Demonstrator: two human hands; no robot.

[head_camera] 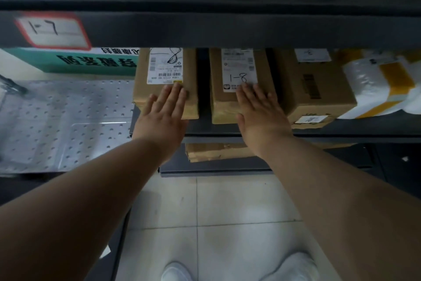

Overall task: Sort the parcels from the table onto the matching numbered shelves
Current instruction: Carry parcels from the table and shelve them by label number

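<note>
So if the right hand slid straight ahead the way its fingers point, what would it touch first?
The right hand lies flat on a cardboard box, fingertips at its white label marked 8-1. It would probably slide onto that label first; deeper in is hidden.

This looks like a parcel storage or sorting room. The dark metal shelves (250,29) carry a red-framed label (53,30) with a handwritten number. On them stand cardboard parcels (218,98) with printed shipping labels (164,66) and pen-written codes, beside a white plastic mail bag (364,89). The floor (227,212) is pale tile.
</note>
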